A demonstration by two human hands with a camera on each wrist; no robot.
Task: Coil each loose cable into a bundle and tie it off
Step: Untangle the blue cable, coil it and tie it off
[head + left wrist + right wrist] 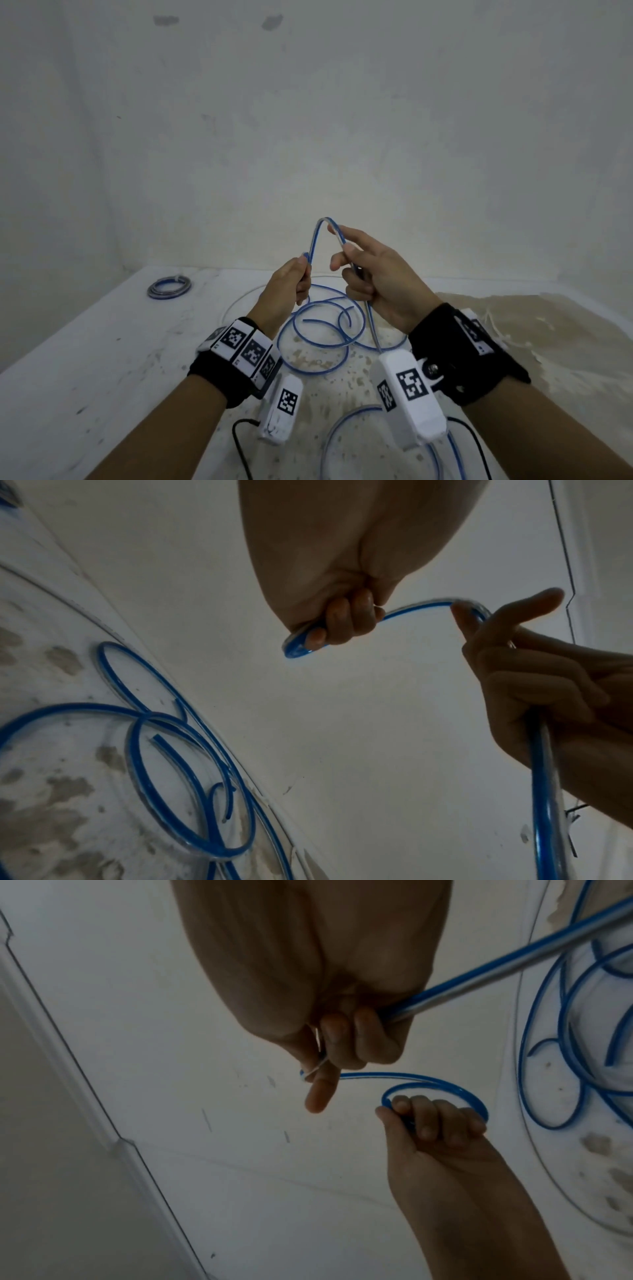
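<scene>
A: From the head view, what do the hands do?
B: The left hand (289, 286) curls its fingers round one end of the blue cable (317, 236), and the right hand (375, 277) grips it further along, index finger stretched out. The cable arches between them above the white table (102, 342).
A: And the rest of it?
B: It lies in loose loops on the table below the hands. A coiled bundle (169, 288) sits far left.
A: The left wrist view?
B: The left hand's fingers (346, 620) are closed round the cable end, loops to the left.
A: Right wrist?
B: The right hand's fingers (359, 1039) clamp the cable, which runs off to the upper right.
</scene>
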